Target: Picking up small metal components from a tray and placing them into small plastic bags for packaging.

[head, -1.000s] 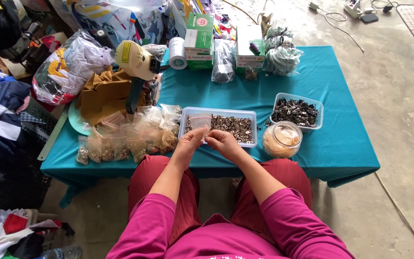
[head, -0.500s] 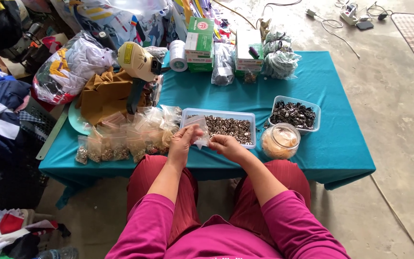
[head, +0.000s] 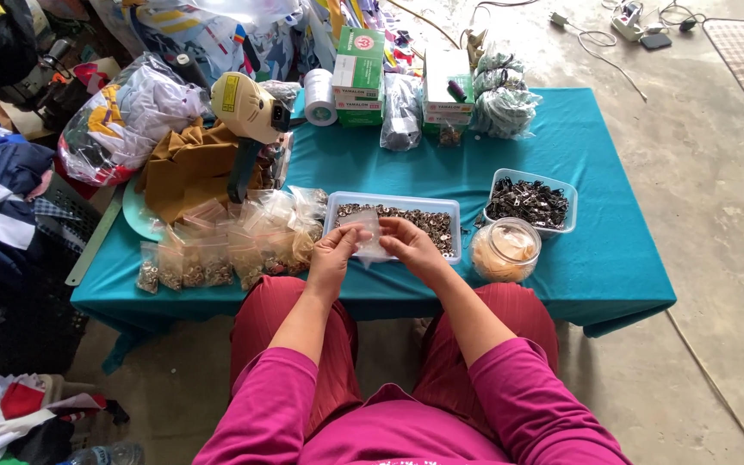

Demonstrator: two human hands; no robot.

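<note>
Head view: left hand (head: 331,255) and right hand (head: 409,245) pinch a clear bag (head: 365,231), contents indiscernible

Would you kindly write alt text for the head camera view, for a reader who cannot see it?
Seen from above, a seated person's left hand and right hand hold a small clear plastic bag over a shallow tray of small metal parts on a teal-covered table. Filled little bags lie to the left; a second tray and a round jar stand to the right.

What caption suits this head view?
Both hands, left and right, hold a clear bag over a tray of metal bits.
</note>
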